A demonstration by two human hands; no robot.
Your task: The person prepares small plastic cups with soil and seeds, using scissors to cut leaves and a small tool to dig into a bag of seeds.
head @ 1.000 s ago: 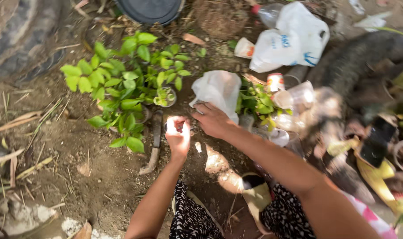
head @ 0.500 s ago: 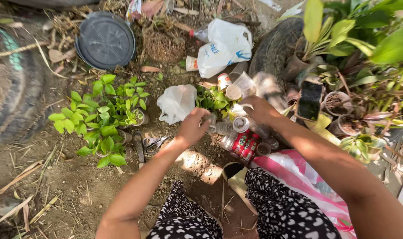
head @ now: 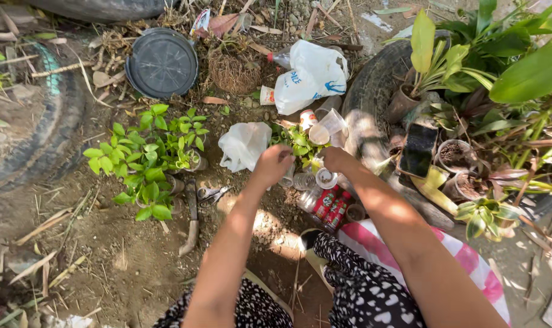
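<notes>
A white plastic bag with blue print (head: 312, 76) lay at top centre; a crumpled clear bag (head: 244, 144) sat just left of the left hand (head: 274, 164). Two red-labelled cans (head: 331, 206) lay below a seedling (head: 298, 141). Both hands reached to the seedling; the right hand (head: 335, 159) was curled, grip indeterminate.

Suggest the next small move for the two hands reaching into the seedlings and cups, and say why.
Probably lift the small leafy green seedling clear. The left hand and right hand close in on it from either side, above the clear plastic cups on the soil; the grip itself is hidden, and the crumpled white plastic bag lies right beside it.
</notes>
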